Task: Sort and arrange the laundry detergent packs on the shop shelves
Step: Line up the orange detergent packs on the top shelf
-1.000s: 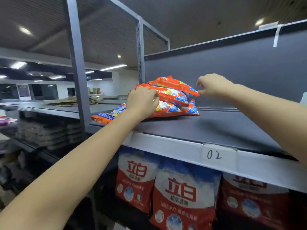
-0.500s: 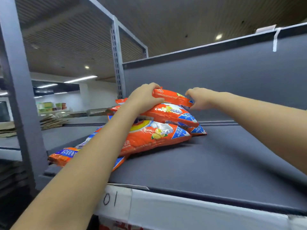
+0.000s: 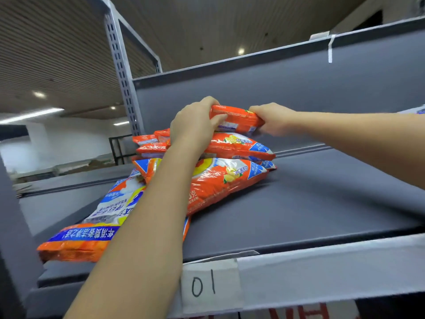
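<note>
From the head view, my left hand [image 3: 195, 125] and right hand [image 3: 273, 122] both grip the top pack [image 3: 236, 119], fingers curled round its two ends, thumbs on its near side. It sits at the top of a loose pile [image 3: 216, 178] at the left end of the shelf [image 3: 322, 203], just in front of the back panel [image 3: 299, 88].

The risk, as I judge it, is the pile itself. The packs are glossy film pillows, orange with blue and white corners, soft and bulging, so they slide on each other easily. If I lift the top pack at a tilt or drag it, the one beneath [image 3: 239, 146] could skate off to the right. The lowest pack [image 3: 92, 226] lies well forward, with its sealed end at the shelf's left front corner (it looks close to overhanging), and my left forearm crosses right above it; a nudge could send it off the edge.

The shelf is smooth, matte grey, flat, with little to hold a slick bag. A paper label [image 3: 210, 286] marked 01 is stuck on the pale front lip. The upright [image 3: 122, 72] is slotted grey metal.
</note>
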